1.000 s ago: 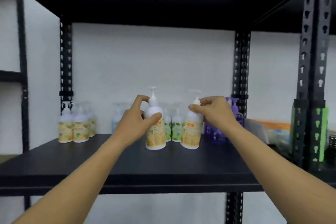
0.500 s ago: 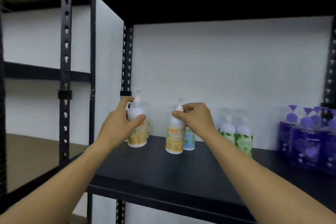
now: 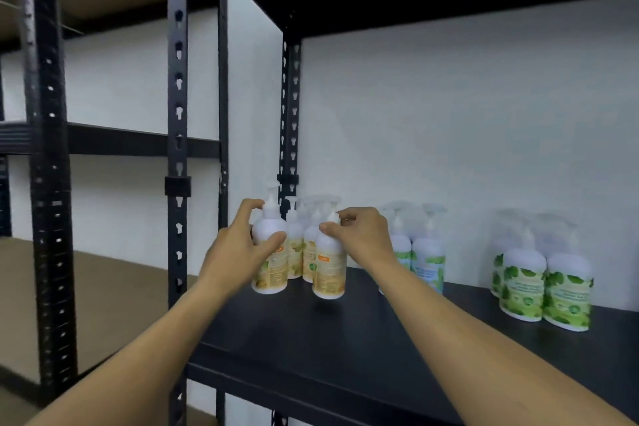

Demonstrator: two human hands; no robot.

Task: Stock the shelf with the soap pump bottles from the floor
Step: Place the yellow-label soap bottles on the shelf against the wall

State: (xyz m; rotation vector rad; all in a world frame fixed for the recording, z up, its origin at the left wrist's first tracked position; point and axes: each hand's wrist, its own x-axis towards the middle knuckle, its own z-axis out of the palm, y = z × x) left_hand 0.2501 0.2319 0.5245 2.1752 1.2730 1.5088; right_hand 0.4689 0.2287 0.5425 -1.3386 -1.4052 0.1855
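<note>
Two yellow-label pump bottles sit upright on the black shelf (image 3: pixel 345 349), w/ more just behind at 12 o'clock. Left hand (image 3: pixel 238 252) wraps the left bottle (image 3: pixel 271 273); right hand (image 3: pixel 363 235) pinches the right bottle (image 3: pixel 328 273) at its neck. Both equally near; next push probably straight back.

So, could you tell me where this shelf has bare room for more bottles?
The shelf is bare along its whole front. There is a bare gap between the green-label pair and the green-label group. It is crowded at the back left corner, where the left hand and right hand hold yellow-label bottles against others.
</note>
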